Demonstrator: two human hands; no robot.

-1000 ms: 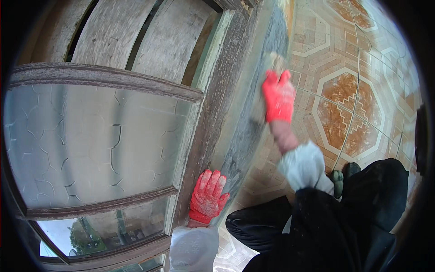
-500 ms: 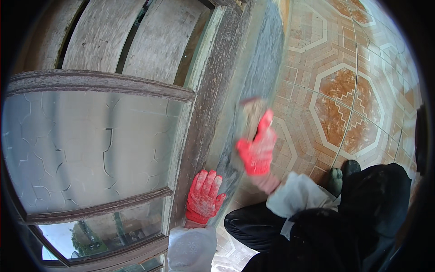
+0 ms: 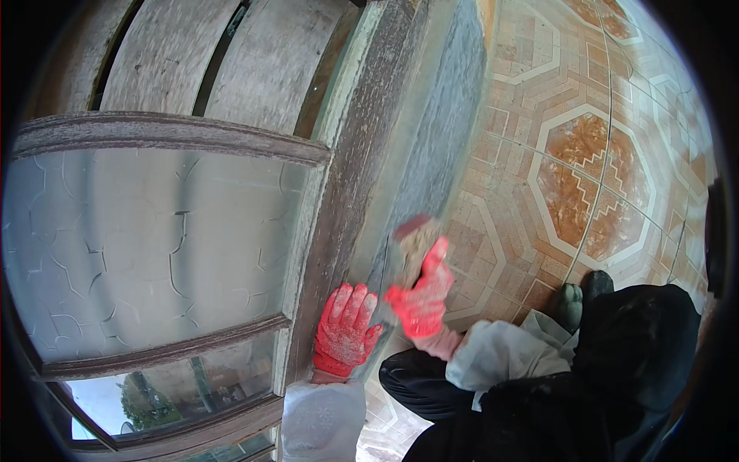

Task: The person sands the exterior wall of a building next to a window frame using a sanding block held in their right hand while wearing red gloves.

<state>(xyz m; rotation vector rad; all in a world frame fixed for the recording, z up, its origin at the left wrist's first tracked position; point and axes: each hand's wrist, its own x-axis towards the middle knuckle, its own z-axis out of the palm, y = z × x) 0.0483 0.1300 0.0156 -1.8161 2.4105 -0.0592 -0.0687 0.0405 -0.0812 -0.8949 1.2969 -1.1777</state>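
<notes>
My left hand (image 3: 345, 327), in a dusty red work glove, lies flat at the near end of a grey, worn ledge (image 3: 435, 146), beside a dark weathered wooden frame (image 3: 362, 131). Its fingers are stretched out and it holds nothing. In a matching glove, my right hand (image 3: 423, 296) grips a dusty tan block with a dark red edge (image 3: 418, 237), slightly blurred. The block is over the ledge, just ahead and to the right of my left hand. Its underside is hidden, so contact with the ledge cannot be made out.
Textured, translucent glass (image 3: 154, 254) fills the frame's middle panel at left, with grey wooden boards (image 3: 269, 65) beyond it. A reflective lower pane (image 3: 162, 404) shows a tree. Patterned tiles (image 3: 531, 200) cover the floor at right. My knees and dark shoes (image 3: 571, 308) are close by.
My right hand has drawn the block back along the ledge toward me and slightly left. My left hand stays in nearly the same place.
</notes>
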